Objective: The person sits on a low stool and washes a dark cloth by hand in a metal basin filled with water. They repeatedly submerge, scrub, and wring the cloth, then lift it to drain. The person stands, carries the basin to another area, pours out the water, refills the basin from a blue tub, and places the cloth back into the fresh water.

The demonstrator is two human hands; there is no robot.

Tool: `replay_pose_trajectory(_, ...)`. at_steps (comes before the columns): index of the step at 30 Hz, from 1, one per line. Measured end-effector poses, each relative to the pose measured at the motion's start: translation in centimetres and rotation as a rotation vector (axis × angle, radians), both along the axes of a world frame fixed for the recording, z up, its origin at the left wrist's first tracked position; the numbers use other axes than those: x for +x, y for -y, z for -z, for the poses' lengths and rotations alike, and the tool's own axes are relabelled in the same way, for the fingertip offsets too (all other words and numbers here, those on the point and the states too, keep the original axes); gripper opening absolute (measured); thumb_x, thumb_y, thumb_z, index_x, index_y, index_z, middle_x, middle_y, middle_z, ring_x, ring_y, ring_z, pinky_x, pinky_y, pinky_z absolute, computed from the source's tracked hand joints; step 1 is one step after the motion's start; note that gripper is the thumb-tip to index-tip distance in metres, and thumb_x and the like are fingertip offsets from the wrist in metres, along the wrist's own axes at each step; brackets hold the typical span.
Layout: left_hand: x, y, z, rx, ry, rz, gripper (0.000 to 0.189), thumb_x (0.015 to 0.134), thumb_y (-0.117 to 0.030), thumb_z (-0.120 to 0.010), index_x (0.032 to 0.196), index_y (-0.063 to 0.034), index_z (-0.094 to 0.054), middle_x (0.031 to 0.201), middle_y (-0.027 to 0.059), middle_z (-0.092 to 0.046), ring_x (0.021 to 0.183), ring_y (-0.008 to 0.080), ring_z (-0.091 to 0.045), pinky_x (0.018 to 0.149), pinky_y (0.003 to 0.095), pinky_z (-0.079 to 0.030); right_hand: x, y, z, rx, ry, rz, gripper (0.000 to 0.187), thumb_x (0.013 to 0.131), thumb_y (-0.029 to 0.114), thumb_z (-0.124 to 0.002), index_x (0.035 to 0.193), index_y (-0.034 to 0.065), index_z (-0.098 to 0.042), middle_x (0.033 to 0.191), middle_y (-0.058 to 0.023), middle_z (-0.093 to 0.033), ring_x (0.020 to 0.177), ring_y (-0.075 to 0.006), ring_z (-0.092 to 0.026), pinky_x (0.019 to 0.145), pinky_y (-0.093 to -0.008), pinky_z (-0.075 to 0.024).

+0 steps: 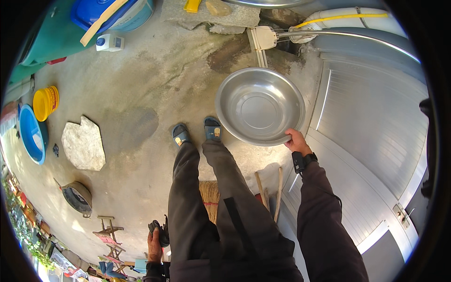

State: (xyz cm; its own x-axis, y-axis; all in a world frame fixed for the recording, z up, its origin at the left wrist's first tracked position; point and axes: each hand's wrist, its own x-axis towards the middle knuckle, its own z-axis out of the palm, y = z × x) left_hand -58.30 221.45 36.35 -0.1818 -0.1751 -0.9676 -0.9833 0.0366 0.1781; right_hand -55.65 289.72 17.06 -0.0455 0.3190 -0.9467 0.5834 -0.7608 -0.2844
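Observation:
My right hand (297, 142) grips the near right rim of a wide stainless steel basin (260, 112). The basin's open side faces me and nothing lies in it. A black device is strapped to my right wrist. Low beside my left leg, my left hand (154, 246) has its fingers around a dark, bundled object (162, 232); what it is cannot be made out. Beneath me are my feet in blue slide sandals (213, 132) on the concrete floor (141, 88).
A silver metal door (370, 130) stands close on the right. Behind my legs are a straw broom (210, 201) and wooden sticks (277, 194). At left lie a flat stone slab (84, 144), a blue basin (41, 137), a yellow bucket (45, 103) and a dark pot (77, 198).

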Motion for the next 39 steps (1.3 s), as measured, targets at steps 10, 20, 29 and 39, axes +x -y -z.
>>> replay_pose_trajectory(10, 10.8, -7.3, -2.5, -0.098, -0.011, -0.117, 0.040, 0.098, -0.034, -0.059, 0.122, -0.0022, -0.061, 0.107, 0.0026, -0.065, 0.097, 0.0119, -0.059, 0.085, 0.0276, -0.048, 3.2, -13.0, 0.5, 0.121, 0.127, -0.071, 0.030, 0.072, 0.006, -0.057, 0.102, 0.0035, -0.056, 0.101, -0.0112, -0.062, 0.102, -0.0307, -0.062, 0.092, -0.0473, -0.0554)
replay_pose_trajectory(20, 23.6, -12.5, -3.2, -0.238, 0.075, -0.111, 0.048, 0.096, -0.037, -0.061, 0.123, 0.0025, -0.056, 0.101, 0.0104, -0.066, 0.092, 0.0151, -0.060, 0.081, 0.0277, -0.048, -1.2, -14.9, -3.0, 0.320, 0.383, -0.732, 0.025, 0.070, 0.019, -0.063, 0.088, 0.0036, -0.057, 0.091, -0.0099, -0.052, 0.078, -0.0287, -0.057, 0.060, -0.0419, -0.0536)
replay_pose_trajectory(29, 34.9, -12.2, 4.0, -0.136, -0.085, -0.301, 0.055, 0.096, -0.043, -0.060, 0.124, 0.0042, -0.054, 0.108, 0.0188, -0.066, 0.100, 0.0247, -0.061, 0.089, 0.0359, -0.047, -12.0, 0.0, -4.5, 0.088, 0.058, -0.683, 0.008, 0.075, 0.009, -0.061, 0.082, 0.0119, -0.059, 0.074, 0.0027, -0.059, 0.065, -0.0114, -0.059, 0.054, -0.0234, -0.0492)
replay_pose_trajectory(39, 31.3, -1.5, -1.0, -0.057, 0.016, -0.841, 0.041, 0.096, -0.035, -0.062, 0.121, -0.0020, -0.059, 0.107, 0.0045, -0.065, 0.093, 0.0129, -0.060, 0.084, 0.0290, -0.050, -17.7, 13.4, -8.3, 0.240, 0.081, -0.809, 0.016, 0.073, 0.009, -0.062, 0.088, 0.0100, -0.058, 0.081, -0.0011, -0.058, 0.066, -0.0156, -0.058, 0.053, -0.0279, -0.0505)
